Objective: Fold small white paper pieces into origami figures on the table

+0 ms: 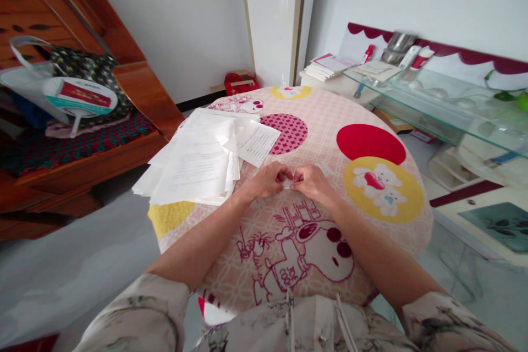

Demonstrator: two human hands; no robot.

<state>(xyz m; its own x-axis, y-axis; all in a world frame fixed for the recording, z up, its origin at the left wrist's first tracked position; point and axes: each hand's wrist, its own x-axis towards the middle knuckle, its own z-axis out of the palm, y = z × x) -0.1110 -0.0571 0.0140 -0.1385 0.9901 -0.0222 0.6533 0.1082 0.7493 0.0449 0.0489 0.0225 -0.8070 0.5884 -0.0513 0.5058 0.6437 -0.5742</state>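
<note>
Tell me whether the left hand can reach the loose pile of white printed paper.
Probably yes: the left hand is near the pile, nothing visible between, though it seems to be pinching a small white piece.

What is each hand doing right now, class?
Left hand: closed, pinching a small white piece, apparently paper.
Right hand: closed, apparently pinching the same piece.

2 grips: L grip (271, 180) & R grip (310, 181), w/ 1 paper bit (287, 183) btwn. Under them, 1 worktop (330, 107). L of L grip: 1 paper pile (193, 162), sheets overlap, can't count. Worktop spots: 3 yellow spots (413, 182), 1 red spot (371, 143), 1 pink spot (289, 133). Far L of grips: 1 bag (88, 69), 1 fan (80, 97). Far R, beyond grips: 2 tins (401, 42), 1 red bottle (368, 54).
</note>
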